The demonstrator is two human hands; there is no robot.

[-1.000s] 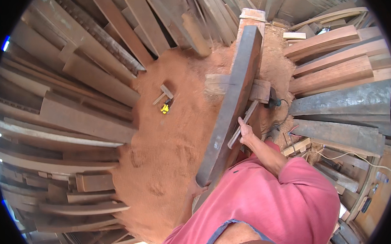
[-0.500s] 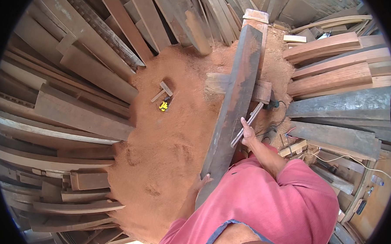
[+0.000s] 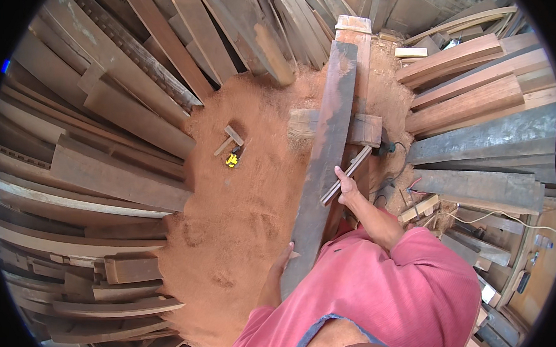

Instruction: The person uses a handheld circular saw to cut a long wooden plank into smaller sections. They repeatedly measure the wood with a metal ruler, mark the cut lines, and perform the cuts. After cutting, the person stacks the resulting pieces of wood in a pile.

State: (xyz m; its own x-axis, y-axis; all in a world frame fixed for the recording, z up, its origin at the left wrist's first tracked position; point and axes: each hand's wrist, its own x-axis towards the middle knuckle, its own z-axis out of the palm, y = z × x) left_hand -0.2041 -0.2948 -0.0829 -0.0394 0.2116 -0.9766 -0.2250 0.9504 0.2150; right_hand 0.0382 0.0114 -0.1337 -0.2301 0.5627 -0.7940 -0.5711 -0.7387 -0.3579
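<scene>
A long, thick plank point(image 3: 318, 165), dark grey with reddish-brown patches, slants across the space in front of me. My left hand point(image 3: 285, 260) grips its left edge at the near end, thumb on top and the other fingers mostly hidden. My right hand point(image 3: 348, 189) is at the plank's right side, closed round a pair of thin pale strips point(image 3: 358, 160) lying close together along that edge. What kind of tool or stick these strips are, I cannot make out. Under the plank, a wooden crosspiece point(image 3: 367, 130) sticks out on both sides.
On the sawdust floor point(image 3: 230, 213) at left lie a T-shaped wooden piece point(image 3: 233, 136) and a yellow-and-black tool point(image 3: 231, 160). Leaning boards point(image 3: 122, 161) ring the left and far sides. More timbers point(image 3: 473, 97) lie at right, near a dark cable point(image 3: 405, 152).
The plank's far end has shifted left and it lies flatter, showing more of its top face. Both hands moved slightly with it, the strips still in my right hand.
</scene>
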